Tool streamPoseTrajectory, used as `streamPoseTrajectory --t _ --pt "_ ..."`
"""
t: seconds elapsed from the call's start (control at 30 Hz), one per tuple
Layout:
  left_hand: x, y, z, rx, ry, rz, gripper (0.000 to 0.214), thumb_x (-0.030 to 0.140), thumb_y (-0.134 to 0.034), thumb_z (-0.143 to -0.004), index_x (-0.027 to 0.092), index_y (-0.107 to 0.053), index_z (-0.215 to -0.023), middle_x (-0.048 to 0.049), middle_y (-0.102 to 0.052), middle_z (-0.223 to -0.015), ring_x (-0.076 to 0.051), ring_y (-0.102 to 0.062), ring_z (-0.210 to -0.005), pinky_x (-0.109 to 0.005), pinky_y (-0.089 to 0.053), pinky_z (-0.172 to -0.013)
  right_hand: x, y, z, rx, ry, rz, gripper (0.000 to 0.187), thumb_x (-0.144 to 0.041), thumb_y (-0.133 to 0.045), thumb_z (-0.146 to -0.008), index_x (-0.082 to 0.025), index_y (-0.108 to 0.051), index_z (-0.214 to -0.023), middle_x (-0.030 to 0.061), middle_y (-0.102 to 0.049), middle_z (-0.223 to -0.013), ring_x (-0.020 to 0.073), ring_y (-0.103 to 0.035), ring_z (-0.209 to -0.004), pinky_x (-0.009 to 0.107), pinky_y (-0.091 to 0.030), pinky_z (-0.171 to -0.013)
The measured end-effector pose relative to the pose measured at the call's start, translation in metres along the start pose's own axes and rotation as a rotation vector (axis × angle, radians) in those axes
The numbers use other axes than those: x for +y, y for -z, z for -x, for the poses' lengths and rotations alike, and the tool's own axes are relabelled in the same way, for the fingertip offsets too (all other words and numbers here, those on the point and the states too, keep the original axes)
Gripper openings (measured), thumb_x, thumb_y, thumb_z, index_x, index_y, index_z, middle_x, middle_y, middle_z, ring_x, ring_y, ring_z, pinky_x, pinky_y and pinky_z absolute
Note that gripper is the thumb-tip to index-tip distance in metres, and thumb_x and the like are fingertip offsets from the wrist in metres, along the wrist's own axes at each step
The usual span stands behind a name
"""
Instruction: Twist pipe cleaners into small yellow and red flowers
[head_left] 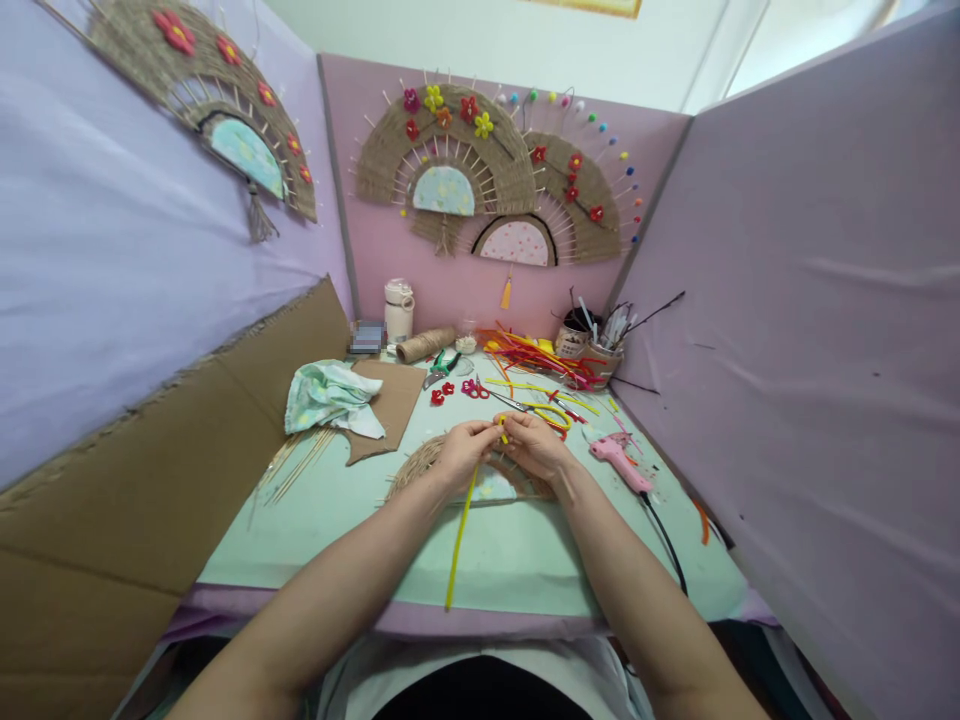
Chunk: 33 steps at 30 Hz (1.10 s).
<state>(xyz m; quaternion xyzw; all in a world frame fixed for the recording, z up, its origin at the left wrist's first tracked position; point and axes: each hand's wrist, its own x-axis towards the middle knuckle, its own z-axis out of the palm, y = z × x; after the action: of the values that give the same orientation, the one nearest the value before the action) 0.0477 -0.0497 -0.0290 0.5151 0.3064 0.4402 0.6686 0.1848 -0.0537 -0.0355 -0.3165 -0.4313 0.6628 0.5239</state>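
Currently, a slender yellow fuzzy strip [460, 540] is pinched by the left hand [466, 448] and right hand [536, 447], its straight tail pointed toward the pale-green desk's [525, 565] near edge.

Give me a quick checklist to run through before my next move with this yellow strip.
1. Yellow strip held: ok. Yellow shows between the fingertips of the left hand and right hand; a long end hangs below.
2. Fan supported: ok. It lies on the table under your hands, partly hidden.
3. Glue gun clear of the fan: ok. It lies apart, off to the right.
4. Glue gun hot: cannot tell. Its cord shows, but nothing shows heat.
5. Yellow scissors in a grip: not ok. They lie just beyond your hands.
6. Spare strips sorted: not ok. Most lie in a tangled heap.
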Motion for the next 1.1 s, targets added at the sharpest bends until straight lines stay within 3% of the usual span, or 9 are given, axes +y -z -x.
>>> streamPoseTrajectory --t 0.23,0.5,0.77,0.93,1.1 --pt "-0.001 0.002 -0.001 -0.009 -0.038 -0.08 0.035 0.046 -0.068 -0.063 0.012 -0.059 -0.061 0.0044 -0.04 -0.05 -0.006 -0.03 -0.046 -0.022 -0.02 -0.045 0.001 -0.003 -0.001 0.021 0.022 0.04 0.035 -0.045 -0.076 -0.058 -0.017 -0.061 -0.072 -0.0036 -0.047 -0.056 0.0088 -0.039 -0.052 0.023 -0.032 -0.053" --pt "-0.003 0.003 -0.002 -0.007 -0.047 -0.116 0.034 0.046 -0.067 -0.064 0.012 -0.059 -0.063 0.0041 -0.042 -0.052 -0.006 -0.032 -0.048 -0.021 -0.023 -0.046 0.002 -0.003 -0.001 0.037 0.024 0.014 0.034 -0.044 -0.078 -0.056 -0.017 -0.061 -0.07 -0.0036 -0.046 -0.056 0.0082 -0.039 -0.053 0.022 -0.033 -0.053" --pt "-0.007 0.005 -0.004 0.117 -0.066 -0.114 0.034 0.045 -0.067 -0.064 0.013 -0.065 -0.073 0.0028 -0.047 -0.053 -0.007 -0.037 -0.048 -0.02 -0.027 -0.045 0.001 -0.005 -0.002 0.115 0.054 0.021 0.038 -0.047 -0.07 -0.066 -0.018 -0.063 -0.09 0.0013 -0.057 -0.07 0.0116 -0.051 -0.062 0.025 -0.041 -0.059" --pt "-0.007 0.006 -0.004 0.126 -0.061 -0.175 0.032 0.044 -0.065 -0.066 0.013 -0.065 -0.073 0.0017 -0.051 -0.056 -0.008 -0.04 -0.05 -0.02 -0.03 -0.046 0.002 -0.009 0.0 0.25 0.174 0.232 0.023 -0.038 -0.07 -0.066 -0.019 -0.061 -0.075 -0.0015 -0.055 -0.065 0.011 -0.048 -0.059 0.026 -0.04 -0.06" --pt "-0.006 0.006 -0.005 0.125 -0.057 -0.181 0.027 0.039 -0.066 -0.065 0.013 -0.061 -0.064 0.0023 -0.048 -0.056 -0.007 -0.038 -0.049 -0.02 -0.028 -0.045 -0.002 -0.015 0.003 0.357 0.419 0.604 0.016 -0.036 -0.063 -0.07 -0.019 -0.063 -0.07 0.0005 -0.057 -0.069 0.014 -0.049 -0.066 0.027 -0.038 -0.063"
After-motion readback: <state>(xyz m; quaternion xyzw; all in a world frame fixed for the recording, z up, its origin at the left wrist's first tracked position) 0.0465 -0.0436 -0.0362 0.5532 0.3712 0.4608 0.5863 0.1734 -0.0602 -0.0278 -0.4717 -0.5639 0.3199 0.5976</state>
